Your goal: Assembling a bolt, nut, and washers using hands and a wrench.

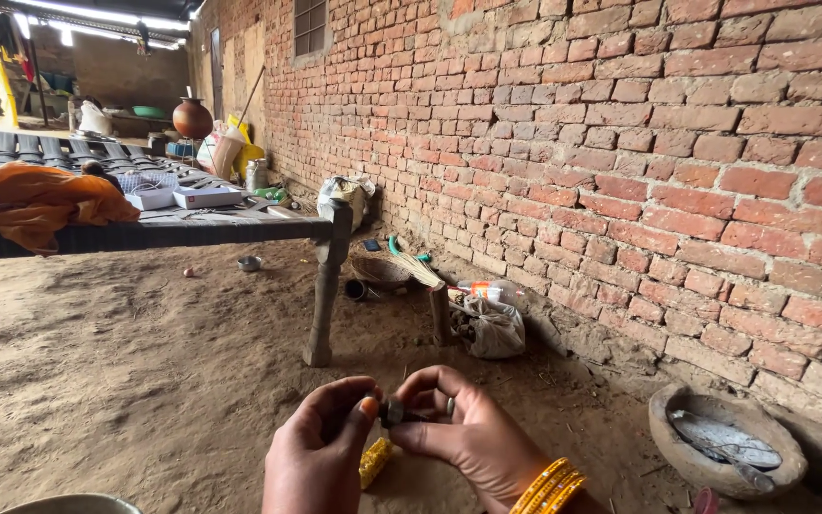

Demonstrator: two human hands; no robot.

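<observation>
low over the dirt floor, left hand and right hand both pinch a small dark metal piece between fingertips, probably hard, light, best held by its edges.

The left hand and right hand met low in the near centre, fingers pinching a small dark round object. A yellow item lay beneath them on the dirt floor. A clay bowl sat near right against the brick wall; a cot stood far left.
</observation>
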